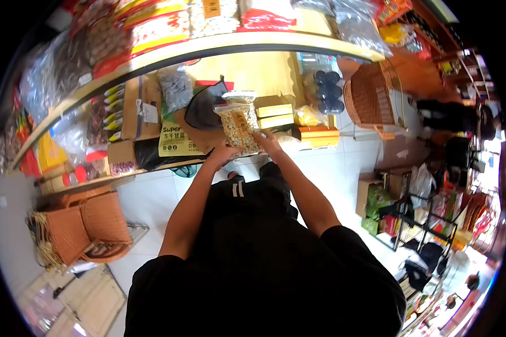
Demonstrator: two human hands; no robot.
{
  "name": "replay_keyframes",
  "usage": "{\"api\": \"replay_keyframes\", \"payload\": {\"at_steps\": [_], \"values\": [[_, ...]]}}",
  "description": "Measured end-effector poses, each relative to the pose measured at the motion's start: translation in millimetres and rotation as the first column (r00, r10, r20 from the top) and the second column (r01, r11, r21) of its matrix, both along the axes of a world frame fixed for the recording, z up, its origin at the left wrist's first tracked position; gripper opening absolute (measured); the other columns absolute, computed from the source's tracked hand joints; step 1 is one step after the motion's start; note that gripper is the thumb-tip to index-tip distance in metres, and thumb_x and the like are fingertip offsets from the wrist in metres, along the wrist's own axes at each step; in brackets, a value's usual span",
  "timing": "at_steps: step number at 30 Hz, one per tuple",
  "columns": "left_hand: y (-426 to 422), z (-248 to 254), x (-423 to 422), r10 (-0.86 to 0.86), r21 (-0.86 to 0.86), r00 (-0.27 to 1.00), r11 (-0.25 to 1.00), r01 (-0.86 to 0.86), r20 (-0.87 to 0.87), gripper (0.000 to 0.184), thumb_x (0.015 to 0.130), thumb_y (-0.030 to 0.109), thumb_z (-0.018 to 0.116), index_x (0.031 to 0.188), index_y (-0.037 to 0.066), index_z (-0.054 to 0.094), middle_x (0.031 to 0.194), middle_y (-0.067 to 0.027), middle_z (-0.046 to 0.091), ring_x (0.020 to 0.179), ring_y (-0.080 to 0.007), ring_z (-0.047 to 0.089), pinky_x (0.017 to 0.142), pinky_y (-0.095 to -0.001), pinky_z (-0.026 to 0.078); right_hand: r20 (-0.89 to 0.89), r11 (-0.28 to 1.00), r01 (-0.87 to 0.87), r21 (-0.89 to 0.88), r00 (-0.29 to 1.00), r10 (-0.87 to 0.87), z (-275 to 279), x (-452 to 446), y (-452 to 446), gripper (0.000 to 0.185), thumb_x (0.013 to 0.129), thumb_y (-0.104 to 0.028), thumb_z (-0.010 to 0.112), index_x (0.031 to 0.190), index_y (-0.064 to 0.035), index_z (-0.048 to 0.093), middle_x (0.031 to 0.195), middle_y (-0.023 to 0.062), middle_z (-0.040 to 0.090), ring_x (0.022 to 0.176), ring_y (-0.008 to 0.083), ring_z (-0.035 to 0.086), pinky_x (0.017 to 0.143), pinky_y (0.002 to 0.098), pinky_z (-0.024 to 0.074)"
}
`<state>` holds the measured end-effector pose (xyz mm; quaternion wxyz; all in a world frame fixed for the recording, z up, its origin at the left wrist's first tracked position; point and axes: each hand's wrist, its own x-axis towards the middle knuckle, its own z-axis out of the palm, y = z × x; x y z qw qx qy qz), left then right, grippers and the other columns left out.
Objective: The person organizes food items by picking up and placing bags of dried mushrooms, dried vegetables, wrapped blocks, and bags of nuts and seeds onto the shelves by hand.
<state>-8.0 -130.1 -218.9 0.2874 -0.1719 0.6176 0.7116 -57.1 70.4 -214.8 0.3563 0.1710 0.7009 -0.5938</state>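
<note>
Between my two hands is a clear plastic bag of pale mixed grains or nuts (pixel 239 126) with an orange label, tilted over the front edge of the shelf. My left hand (pixel 224 154) grips its lower left side, and my right hand (pixel 269 144) grips its lower right side. Just behind it, the top of a similar bag (pixel 239 96) shows. A dark mesh-like bag (pixel 203 106) lies to the left, above a yellow-green "Super" packet (pixel 180 140). Yellow boxes (pixel 276 115) sit to the right of the held bag.
An upper shelf (pixel 208 45) loaded with packaged goods overhangs the lower one. Dark round-topped containers (pixel 329 92) stand at the right, beside a wicker basket (pixel 370 92). Another wicker basket (pixel 104 224) stands at lower left. A person in dark clothes (pixel 450 117) is far right.
</note>
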Motion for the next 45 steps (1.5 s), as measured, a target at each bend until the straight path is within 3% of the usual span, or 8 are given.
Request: {"api": "replay_keyframes", "payload": {"at_steps": [9,13,15,17,23,27,38,45], "values": [[21.6,-2.0,-35.0,0.114,-0.168,0.956,0.983,-0.07,0.271,0.049,0.075,0.011,0.069,0.119,0.013,0.047,0.107,-0.0043,0.059,0.096,-0.0193,0.055,0.074,-0.0392,0.044,-0.139,0.961,0.241,-0.139,0.956,-0.26,-53.0,-2.2,-3.3,0.069,0.083,-0.023,0.059,0.142,-0.0016,0.031,0.121,0.0172,0.058,0.112,0.0241,0.053,0.09,0.0352,0.0432],[18.0,-51.2,-55.2,0.099,-0.395,0.98,0.918,-0.023,0.174,0.054,0.073,0.011,0.069,0.121,0.004,0.046,0.107,-0.0114,0.059,0.09,-0.0225,0.057,0.075,-0.0373,0.046,-0.148,0.957,0.268,-0.111,0.948,-0.283,-57.4,1.4,-12.3,0.067,0.082,-0.025,0.061,0.138,0.0008,0.038,0.124,0.0202,0.055,0.117,0.0262,0.05,0.096,0.0335,0.04],[19.0,-74.1,-57.0,0.118,-0.66,0.988,0.736,-0.153,-0.098,0.062,0.073,0.012,0.07,0.126,-0.002,0.041,0.108,-0.0164,0.058,0.092,-0.0256,0.058,0.079,-0.0363,0.047,-0.169,0.971,0.233,-0.049,0.957,-0.238,-61.3,6.4,-17.6,0.067,0.081,-0.027,0.062,0.137,0.0012,0.04,0.127,0.0222,0.052,0.119,0.0291,0.049,0.099,0.0343,0.0384],[19.8,-67.4,-61.5,0.12,-0.617,0.988,0.771,-0.157,-0.102,0.07,0.072,0.012,0.071,0.13,-0.006,0.035,0.111,-0.0195,0.057,0.096,-0.0278,0.058,0.083,-0.0365,0.046,-0.273,0.964,0.195,0.182,0.952,-0.141,-57.2,11.9,-24.4,0.071,0.077,-0.029,0.065,0.136,0.0015,0.042,0.133,0.0276,0.045,0.126,0.0366,0.042,0.106,0.0362,0.0336],[17.5,-34.9,-72.0,-0.106,-0.56,0.993,0.82,0.12,0.057,0.086,0.076,0.015,0.068,0.139,-0.011,0.015,0.125,-0.0269,0.05,0.111,-0.0325,0.054,0.094,-0.0358,0.042,-0.314,0.958,0.267,0.108,0.923,-0.222,-61.7,12.2,-26.3,0.076,0.072,-0.03,0.068,0.137,-0.0001,0.041,0.135,0.0304,0.037,0.128,0.0401,0.036,0.109,0.0374,0.0307],[19.1,-33.0,-65.7,-0.137,-0.469,0.932,0.882,-0.039,-0.336,0.084,0.08,0.017,0.064,0.143,-0.009,0.015,0.128,-0.0236,0.05,0.117,-0.0298,0.049,0.099,-0.0328,0.037,-0.353,0.937,0.333,0.105,0.894,-0.278,-55.6,9.3,-29.1,0.074,0.073,-0.027,0.065,0.137,0.0,0.04,0.135,0.0271,0.036,0.125,0.0413,0.039,0.106,0.037,0.0335],[13.8,11.8,-42.6,-0.39,-0.711,0.921,0.652,0.265,-0.015,0.069,0.079,0.035,0.062,0.135,0.0,0.043,0.132,-0.0253,0.048,0.122,-0.0355,0.048,0.101,-0.0385,0.037,-0.486,0.888,0.401,0.226,0.836,-0.254,-64.1,24.8,-45.2,0.065,0.073,-0.018,0.062,0.132,-0.0028,0.042,0.129,0.0263,0.041,0.119,0.0432,0.044,0.101,0.0409,0.0388],[16.7,-18.3,-20.7,-0.41,-0.746,0.866,0.663,0.067,-0.286,0.067,0.076,0.024,0.064,0.135,-0.001,0.043,0.125,-0.0248,0.052,0.117,-0.0361,0.05,0.099,-0.0403,0.038,-0.534,0.918,0.294,0.268,0.838,-0.113,-55.9,45.9,-37.7,0.075,0.073,-0.016,0.064,0.14,-0.0045,0.032,0.129,0.0256,0.041,0.119,0.0429,0.043,0.1,0.0414,0.0401]]}}
